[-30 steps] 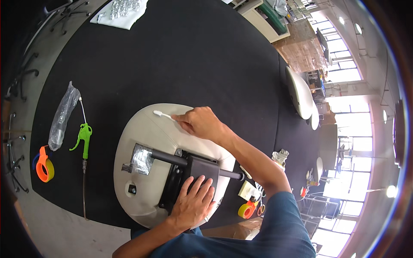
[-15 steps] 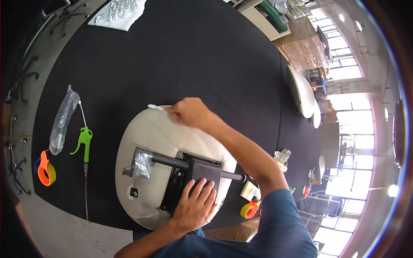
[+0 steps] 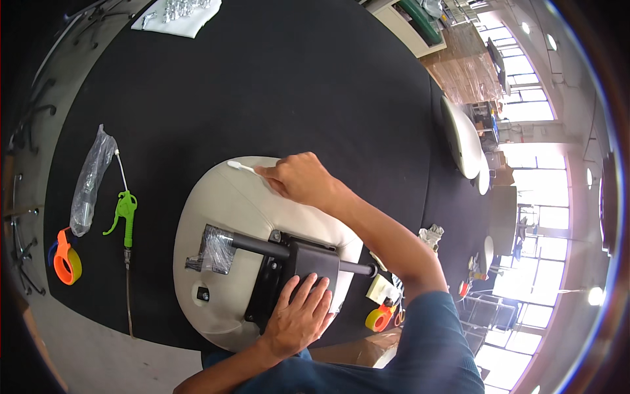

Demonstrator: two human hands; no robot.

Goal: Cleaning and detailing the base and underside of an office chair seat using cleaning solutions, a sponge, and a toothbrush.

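Observation:
A cream upholstered chair seat lies underside up in front of me, with a black seat mechanism on it. Clear film wraps one end of the mechanism's black bar. My left hand rests on the mechanism's housing with fingers spread and nothing held. Near the seat's far edge, my right hand is closed round the handle of what looks like a white toothbrush. The brush's head is over the cream cover by the rim; whether it touches cannot be made out. Most of its handle is hidden in my fist.
Left of the seat lie a green air blow gun with its hose, a plastic-wrapped part and an orange tape dispenser. Another tape dispenser is at the right. Metal parts sit on a white sheet at the far left.
My right hand and the toothbrush have shifted slightly right and nearer to me along the seat's edge. My left hand stays on the mechanism. The view has shifted a little.

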